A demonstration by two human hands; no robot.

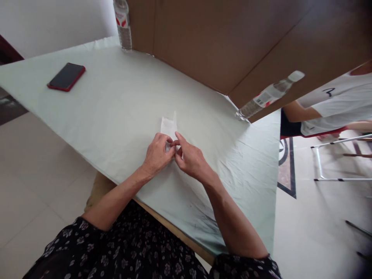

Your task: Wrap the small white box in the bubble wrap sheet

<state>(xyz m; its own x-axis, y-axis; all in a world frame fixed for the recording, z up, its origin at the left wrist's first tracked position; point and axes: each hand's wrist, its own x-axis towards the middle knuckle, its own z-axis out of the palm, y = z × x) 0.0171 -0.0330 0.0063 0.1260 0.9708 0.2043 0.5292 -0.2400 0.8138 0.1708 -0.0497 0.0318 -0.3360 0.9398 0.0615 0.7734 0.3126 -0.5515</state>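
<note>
A folded white plastic bag [169, 126] lies on the pale green tablecloth, with a narrow strip sticking up at its far right corner. My left hand [158, 153] is closed at the near end of the bag, thumb and index finger curled towards each other. From the other side my right hand [188, 155] meets it, its fingertips pinching the same end and its index finger pointing forward. The two hands touch at the fingertips. A crumpled, see-through bit shows between them; the rest of that end is hidden under the fingers.
A tall brown cardboard panel [197, 42] stands across the table's far side. One water bottle [123, 27] is at its left end, another water bottle [269, 95] at its right. A red-cased phone [66, 76] lies far left. Beyond the right edge sits a person in a white shirt [343, 97].
</note>
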